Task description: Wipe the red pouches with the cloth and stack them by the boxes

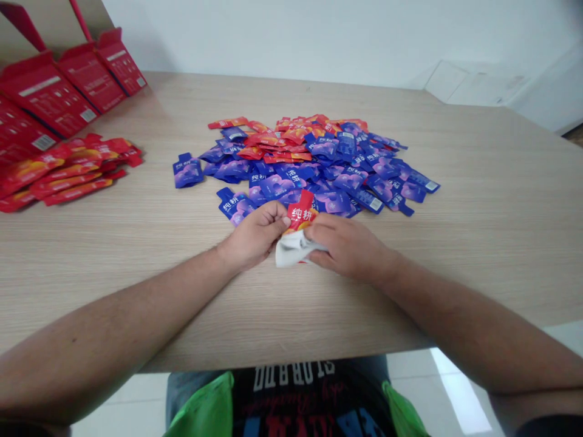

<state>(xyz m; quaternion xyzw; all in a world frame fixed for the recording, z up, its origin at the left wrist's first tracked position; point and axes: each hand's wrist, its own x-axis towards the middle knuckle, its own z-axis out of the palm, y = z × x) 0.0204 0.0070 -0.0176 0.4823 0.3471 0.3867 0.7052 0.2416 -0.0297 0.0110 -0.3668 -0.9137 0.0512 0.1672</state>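
Note:
Between my hands is a red and orange packet (pixel 301 212) with white characters, its tab pointing away from me. My left hand (pixel 259 235) pinches the packet's left edge between thumb and fingers. My right hand (pixel 348 246) is closed on a crumpled white cloth or tissue (pixel 291 247), pressed against the packet's right and lower part. The cloth hides most of the packet's lower half. Just beyond my hands lies a wide heap of purple packets (pixel 291 182), with red packets (pixel 282 138) piled on its far side.
Red cartons (pixel 50 91) stand at the far left of the wooden table (pixel 182 328), with a stack of red packets (pixel 77 170) before them. One purple packet (pixel 187 172) lies apart, left of the heap. A white wall (pixel 291 42) rises behind the table.

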